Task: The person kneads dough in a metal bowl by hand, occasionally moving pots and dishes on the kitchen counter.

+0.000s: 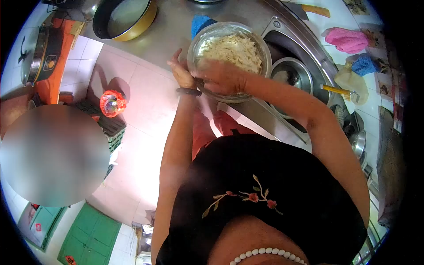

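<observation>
A round metal bowl [268,59] stands at the counter's edge beside the sink, holding shaggy, pale dough-like flakes [238,48] with white powder round them. My left hand [182,72] is at the bowl's left side, its visible fingers spread and pointing away from the rim. Whether its palm presses on the bowl is hard to see. Over the near left part of the bowl, my right hand [219,78] is smeared by motion. Its fingers are blurred, so I cannot make out their shape or anything in them.
A gold-sided pot [143,26] with whitish contents stands at the upper left of the counter [172,33]. Behind the bowl lies a blue cloth [201,25]. Right of it, the sink [276,37] holds another metal bowl [304,73]. A red-rimmed bin [113,104] stands on the floor.
</observation>
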### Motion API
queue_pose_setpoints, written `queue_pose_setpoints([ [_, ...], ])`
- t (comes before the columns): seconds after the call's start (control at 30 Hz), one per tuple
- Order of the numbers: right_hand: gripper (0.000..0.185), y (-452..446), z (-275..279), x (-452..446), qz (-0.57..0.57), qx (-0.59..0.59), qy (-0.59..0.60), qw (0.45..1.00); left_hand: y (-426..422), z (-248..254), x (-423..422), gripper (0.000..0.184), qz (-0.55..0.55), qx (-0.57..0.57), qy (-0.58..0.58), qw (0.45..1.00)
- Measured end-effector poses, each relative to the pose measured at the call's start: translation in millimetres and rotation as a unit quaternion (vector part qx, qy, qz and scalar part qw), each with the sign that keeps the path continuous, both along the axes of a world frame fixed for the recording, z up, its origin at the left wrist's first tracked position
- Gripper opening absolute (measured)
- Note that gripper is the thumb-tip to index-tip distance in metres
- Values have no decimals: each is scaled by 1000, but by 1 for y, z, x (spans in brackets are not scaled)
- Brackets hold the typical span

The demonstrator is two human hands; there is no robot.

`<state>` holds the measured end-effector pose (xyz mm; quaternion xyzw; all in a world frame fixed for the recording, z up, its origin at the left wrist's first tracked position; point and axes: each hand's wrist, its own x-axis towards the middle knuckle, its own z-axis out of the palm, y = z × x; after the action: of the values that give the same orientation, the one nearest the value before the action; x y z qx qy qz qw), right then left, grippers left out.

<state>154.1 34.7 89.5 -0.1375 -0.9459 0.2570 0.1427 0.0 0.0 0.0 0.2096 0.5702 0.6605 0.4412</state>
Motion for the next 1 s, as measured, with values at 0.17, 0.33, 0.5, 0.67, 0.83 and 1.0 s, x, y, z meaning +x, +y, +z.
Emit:
queue_pose_setpoints([
  [0.17, 32, -17, -7, 53, -102, -38, 45, 993, -16, 9, 10, 79, -5, -19, -24, 1000],
  [0.33, 35, -9, 3, 91, -139, -27, 54, 988, -6, 4, 15, 46, 15, 4, 115, 993],
  [0.5, 39, 39, 10, 124, -111, 133, -123, 977, -6, 4, 16, 42, -39, -32, 238, 970],
  [0.67, 37, 63, 13, 143, -40, 240, -209, 947, -5, -11, 13, 40, -26, -49, 318, 947],
  [0.83, 29, 100, 29, 136, 76, 328, -202, 920, -2, -26, 11, 28, 4, 18, 365, 931],
  [1.0, 39, 54, 11, 170, 91, 317, -373, 868, -5, -8, 15, 24, 2, -50, 417, 908],
])
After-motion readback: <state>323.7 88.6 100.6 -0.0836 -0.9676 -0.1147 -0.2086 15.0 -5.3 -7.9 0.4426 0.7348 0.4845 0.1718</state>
